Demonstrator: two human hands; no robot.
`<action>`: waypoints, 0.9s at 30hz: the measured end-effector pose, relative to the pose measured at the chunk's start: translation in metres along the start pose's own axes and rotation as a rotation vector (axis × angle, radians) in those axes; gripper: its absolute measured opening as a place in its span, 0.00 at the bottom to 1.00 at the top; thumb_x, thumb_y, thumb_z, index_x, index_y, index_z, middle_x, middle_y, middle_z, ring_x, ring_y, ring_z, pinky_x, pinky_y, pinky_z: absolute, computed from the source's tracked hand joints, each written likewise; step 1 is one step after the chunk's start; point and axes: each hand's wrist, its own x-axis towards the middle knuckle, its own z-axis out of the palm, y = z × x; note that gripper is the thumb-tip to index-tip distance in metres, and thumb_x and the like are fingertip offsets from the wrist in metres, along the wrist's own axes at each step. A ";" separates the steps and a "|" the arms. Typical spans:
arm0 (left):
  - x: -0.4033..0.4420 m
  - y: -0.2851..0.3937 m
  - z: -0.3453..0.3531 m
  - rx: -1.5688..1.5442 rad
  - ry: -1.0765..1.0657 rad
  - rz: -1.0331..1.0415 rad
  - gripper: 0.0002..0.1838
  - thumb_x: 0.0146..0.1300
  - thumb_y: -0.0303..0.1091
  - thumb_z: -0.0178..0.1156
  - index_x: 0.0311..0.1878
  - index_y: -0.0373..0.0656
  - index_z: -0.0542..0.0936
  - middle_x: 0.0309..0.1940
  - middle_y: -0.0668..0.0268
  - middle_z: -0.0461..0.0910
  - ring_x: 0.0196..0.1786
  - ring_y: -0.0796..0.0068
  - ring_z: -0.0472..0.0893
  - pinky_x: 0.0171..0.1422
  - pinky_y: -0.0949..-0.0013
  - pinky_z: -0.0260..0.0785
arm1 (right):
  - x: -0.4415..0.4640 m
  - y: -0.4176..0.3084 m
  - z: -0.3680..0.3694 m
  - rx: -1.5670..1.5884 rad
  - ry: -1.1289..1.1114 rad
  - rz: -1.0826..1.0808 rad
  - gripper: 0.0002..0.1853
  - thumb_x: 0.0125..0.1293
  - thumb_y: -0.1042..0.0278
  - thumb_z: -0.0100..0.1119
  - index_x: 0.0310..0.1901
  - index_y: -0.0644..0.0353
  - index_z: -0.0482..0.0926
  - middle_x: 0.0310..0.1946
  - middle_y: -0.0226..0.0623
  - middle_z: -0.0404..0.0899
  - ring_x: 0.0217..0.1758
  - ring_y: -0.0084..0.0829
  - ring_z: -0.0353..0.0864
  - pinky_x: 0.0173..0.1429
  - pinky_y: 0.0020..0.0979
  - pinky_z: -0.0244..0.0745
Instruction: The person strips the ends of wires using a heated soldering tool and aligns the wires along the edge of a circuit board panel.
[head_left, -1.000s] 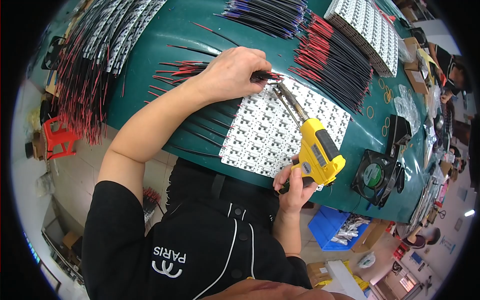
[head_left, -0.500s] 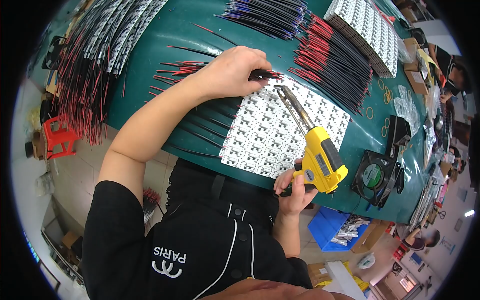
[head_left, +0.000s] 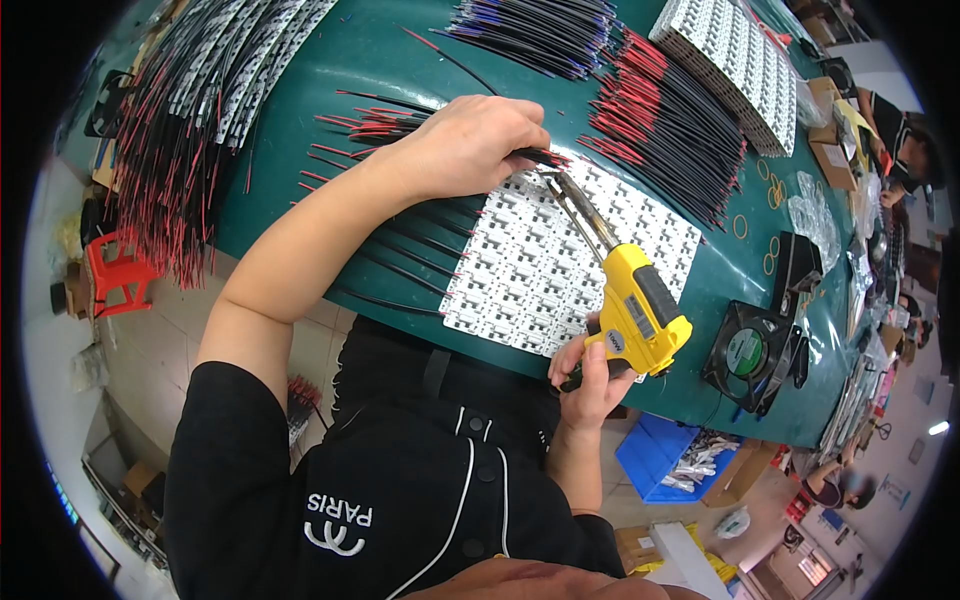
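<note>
My left grip [head_left: 487, 145] pinches a bunch of red-tipped black wires [head_left: 540, 157], their ends poking out to its right by the far edge of the white board [head_left: 525, 260]. My right grip [head_left: 592, 385] is wrapped round the handle of the yellow soldering gun [head_left: 640, 310], which reaches far and left, its tip near those ends. The board lies on the bench [head_left: 330, 60].

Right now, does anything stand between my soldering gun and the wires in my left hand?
Nothing visible does. The tip of the soldering gun is close to the red wire ends at your left hand, over the white board; whether they touch is unclear.
</note>
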 end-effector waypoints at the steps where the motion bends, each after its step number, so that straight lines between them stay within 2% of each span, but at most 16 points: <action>1: 0.000 0.000 0.000 0.010 -0.001 0.001 0.12 0.49 0.23 0.64 0.40 0.36 0.79 0.34 0.59 0.74 0.38 0.54 0.77 0.41 0.58 0.68 | 0.000 -0.002 0.001 0.000 0.008 0.004 0.13 0.65 0.70 0.47 0.46 0.71 0.64 0.15 0.35 0.66 0.12 0.22 0.61 0.17 0.23 0.62; 7: 0.000 0.003 -0.001 0.044 -0.015 -0.023 0.10 0.50 0.26 0.64 0.39 0.39 0.80 0.33 0.61 0.74 0.40 0.56 0.77 0.43 0.57 0.69 | 0.000 0.005 -0.005 0.005 -0.024 -0.002 0.18 0.66 0.70 0.47 0.51 0.75 0.63 0.14 0.34 0.65 0.11 0.21 0.61 0.16 0.23 0.62; 10: 0.000 0.000 0.000 0.024 0.005 0.003 0.13 0.48 0.23 0.64 0.40 0.37 0.79 0.33 0.60 0.74 0.38 0.55 0.77 0.40 0.58 0.67 | 0.000 0.006 -0.002 0.023 0.012 -0.024 0.21 0.66 0.69 0.47 0.55 0.77 0.61 0.14 0.34 0.65 0.11 0.22 0.61 0.16 0.23 0.62; 16: 0.000 0.002 -0.002 0.016 -0.019 -0.029 0.10 0.51 0.26 0.64 0.39 0.39 0.80 0.33 0.61 0.75 0.40 0.56 0.77 0.44 0.57 0.69 | 0.001 0.004 -0.001 0.073 0.049 -0.054 0.22 0.66 0.68 0.46 0.55 0.78 0.61 0.14 0.34 0.65 0.11 0.22 0.61 0.16 0.24 0.62; 19: -0.001 0.002 -0.001 0.005 0.000 -0.017 0.12 0.49 0.23 0.64 0.40 0.37 0.79 0.33 0.60 0.74 0.38 0.55 0.77 0.40 0.57 0.67 | 0.000 0.005 -0.001 0.051 0.040 -0.048 0.22 0.66 0.68 0.46 0.55 0.78 0.61 0.14 0.34 0.65 0.11 0.22 0.61 0.16 0.24 0.63; 27: -0.001 -0.004 0.001 -0.088 0.017 -0.010 0.10 0.53 0.23 0.61 0.40 0.37 0.79 0.33 0.57 0.75 0.37 0.54 0.77 0.41 0.59 0.68 | 0.001 0.006 -0.001 0.058 0.040 -0.062 0.22 0.66 0.67 0.46 0.55 0.77 0.61 0.14 0.34 0.64 0.10 0.22 0.61 0.15 0.24 0.62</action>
